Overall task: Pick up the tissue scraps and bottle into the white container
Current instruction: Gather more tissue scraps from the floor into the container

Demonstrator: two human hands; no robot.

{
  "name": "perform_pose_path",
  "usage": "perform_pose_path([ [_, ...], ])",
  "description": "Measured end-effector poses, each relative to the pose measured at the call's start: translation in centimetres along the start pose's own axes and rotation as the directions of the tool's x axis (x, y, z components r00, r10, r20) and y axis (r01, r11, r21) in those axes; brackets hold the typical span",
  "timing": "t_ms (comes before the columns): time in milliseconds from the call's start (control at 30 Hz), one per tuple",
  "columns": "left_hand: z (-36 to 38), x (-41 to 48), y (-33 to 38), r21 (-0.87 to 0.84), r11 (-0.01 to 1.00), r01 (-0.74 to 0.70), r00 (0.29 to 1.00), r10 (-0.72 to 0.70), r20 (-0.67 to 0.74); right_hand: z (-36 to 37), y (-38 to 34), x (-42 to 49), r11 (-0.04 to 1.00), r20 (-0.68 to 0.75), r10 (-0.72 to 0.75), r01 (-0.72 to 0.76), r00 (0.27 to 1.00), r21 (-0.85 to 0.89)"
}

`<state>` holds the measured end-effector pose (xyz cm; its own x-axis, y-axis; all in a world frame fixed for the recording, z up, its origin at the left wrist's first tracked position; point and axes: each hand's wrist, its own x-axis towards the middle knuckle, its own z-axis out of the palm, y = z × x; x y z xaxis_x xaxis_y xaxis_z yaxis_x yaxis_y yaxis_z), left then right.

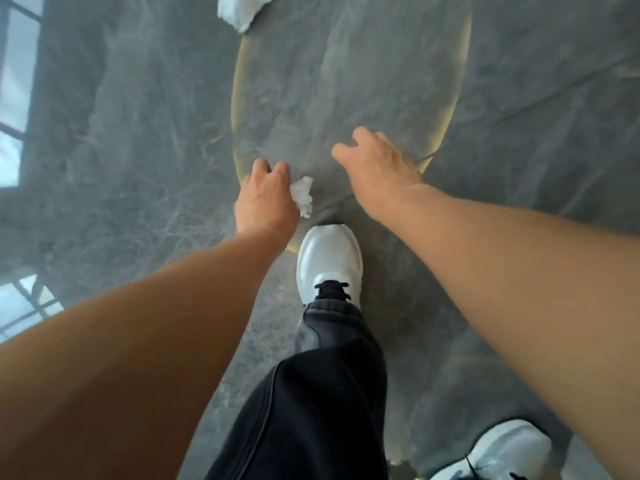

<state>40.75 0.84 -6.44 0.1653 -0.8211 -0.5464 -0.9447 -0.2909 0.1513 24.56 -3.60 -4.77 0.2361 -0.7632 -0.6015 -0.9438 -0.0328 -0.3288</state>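
My left hand (266, 199) is curled around a small crumpled white tissue scrap (302, 196), which sticks out past my fingers to the right. My right hand (374, 164) reaches forward over the grey marbled floor with its fingers loosely bent and nothing in it. A larger white tissue scrap (242, 8) lies on the floor at the top edge of the view, far ahead of both hands. No bottle and no white container are in view.
My white shoe (329, 261) and dark trouser leg (311, 393) step forward just below the hands; a second white shoe (502, 452) is at the bottom right. A window reflection (14, 98) shines on the glossy floor at the left.
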Motion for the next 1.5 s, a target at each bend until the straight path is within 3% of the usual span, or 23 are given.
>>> perform_pose_path([
  [100, -1.4, -1.6, 5.3, 0.032, 0.993, -0.116, 0.993, 0.116, 0.002, -3.6, 2.8, -3.0, 0.992, -0.042, 0.078, -0.073, 0.996, 0.102],
  [200, -2.2, -3.9, 12.4, 0.064, 0.963, -0.263, 0.965, 0.262, 0.019, -6.7, 7.6, -7.4, 0.989, -0.112, 0.124, -0.113, 0.986, 0.1],
  [300, -1.6, -8.5, 20.9, 0.091, 0.847, -0.524, 0.85, 0.514, 0.111, -7.8, 13.6, -14.2, 0.976, -0.197, 0.191, -0.164, 0.962, 0.145],
  [400, 0.7, -15.5, 28.5, 0.097, 0.725, -0.682, 0.729, 0.662, 0.172, -7.3, 20.3, -23.2, 0.961, -0.254, 0.265, -0.232, 0.93, 0.153],
  [500, 5.3, -23.4, 34.6, 0.068, 0.685, -0.725, 0.676, 0.69, 0.259, -5.2, 27.1, -33.4, 0.911, -0.228, 0.405, -0.371, 0.885, 0.179],
  [700, 14.8, -38.1, 41.9, 0.022, 0.651, -0.759, 0.602, 0.689, 0.403, 1.9, 35.1, -51.9, 0.676, -0.046, 0.705, -0.65, 0.708, 0.347],
  [800, 18.7, -42.8, 43.5, 0.045, 0.579, -0.814, 0.532, 0.712, 0.458, 6.3, 36.4, -57.6, 0.613, -0.046, 0.758, -0.686, 0.651, 0.393],
  [933, 22.4, -45.2, 43.9, 0.109, 0.509, -0.854, 0.49, 0.715, 0.499, 10.7, 37.2, -60.8, 0.464, -0.034, 0.844, -0.696, 0.536, 0.548],
  [1000, 23.4, -45.5, 43.5, 0.135, 0.474, -0.87, 0.466, 0.702, 0.539, 12.3, 37.3, -61.1, 0.399, 0.01, 0.851, -0.659, 0.525, 0.638],
  [1200, 22.1, -43.9, 42.9, 0.235, 0.419, -0.877, 0.473, 0.674, 0.567, 13.9, 36.9, -61.8, 0.303, 0.096, 0.854, -0.64, 0.511, 0.706],
  [1300, 19.2, -41.1, 43.0, 0.26, 0.47, -0.844, 0.534, 0.68, 0.502, 12.6, 36.3, -61.2, 0.302, 0.123, 0.859, -0.685, 0.498, 0.663],
  [1500, 10.5, -29.9, 41.5, 0.308, 0.549, -0.777, 0.63, 0.665, 0.401, 4.3, 33.0, -51.6, 0.485, 0.036, 0.79, -0.66, 0.612, 0.574],
])
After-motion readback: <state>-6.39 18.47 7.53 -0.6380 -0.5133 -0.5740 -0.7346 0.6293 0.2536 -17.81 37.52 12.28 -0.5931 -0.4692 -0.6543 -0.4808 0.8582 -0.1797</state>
